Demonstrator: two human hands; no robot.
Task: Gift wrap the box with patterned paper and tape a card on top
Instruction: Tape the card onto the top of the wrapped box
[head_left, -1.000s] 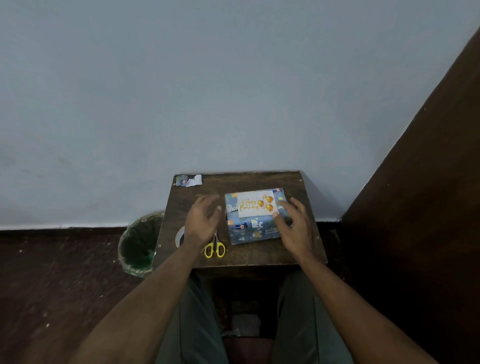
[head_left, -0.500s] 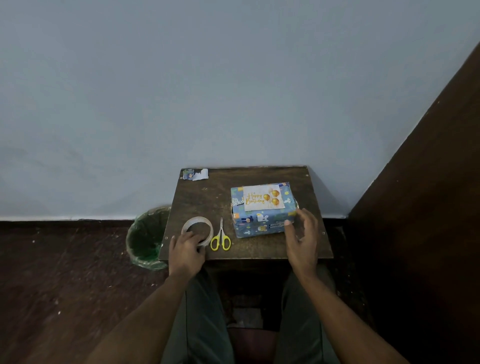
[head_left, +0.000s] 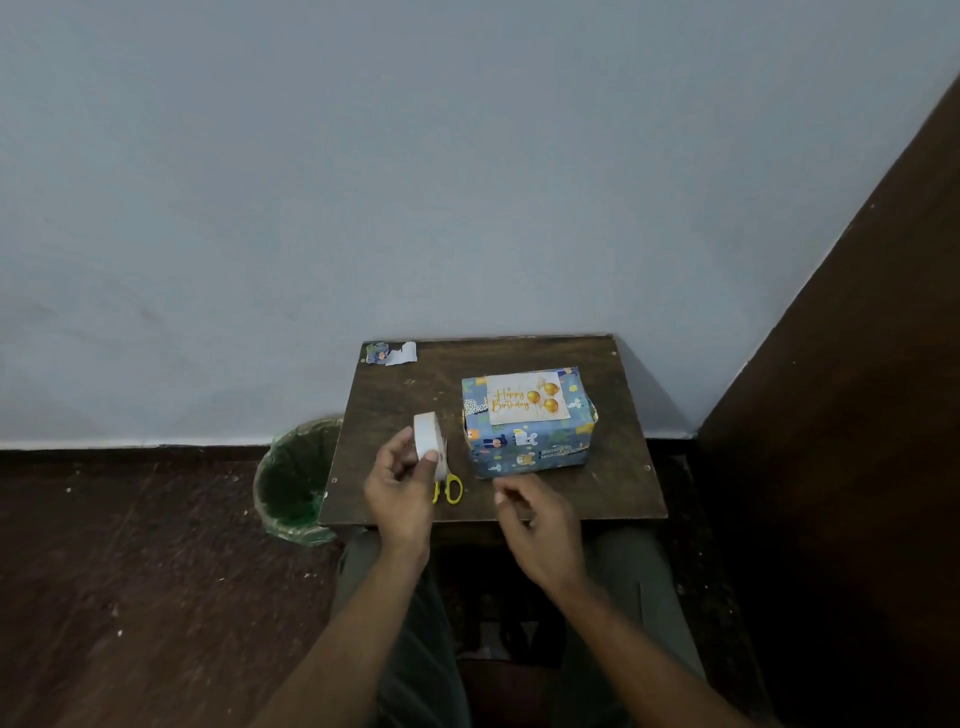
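A box wrapped in blue patterned paper (head_left: 530, 447) sits on the right half of a small dark wooden table (head_left: 618, 488). A white "Happy Birthday" card (head_left: 525, 399) with gold balloons lies on top of the box. My left hand (head_left: 400, 488) holds a roll of clear tape (head_left: 428, 441) upright above the table, thumb and fingers around its rim. My right hand (head_left: 535, 519) hovers just in front of the box with fingers loosely curled and nothing in them. Yellow-handled scissors (head_left: 449, 489) lie on the table, partly hidden by my left hand.
A scrap of wrapping paper (head_left: 390, 354) lies at the table's back left corner. A bin with a green liner (head_left: 293, 478) stands on the floor left of the table. A dark wooden panel (head_left: 852, 415) rises on the right; a pale wall is behind.
My left hand has picked the tape roll up off the table and raised it. My right hand has left the box's side and moved left, towards the tape.
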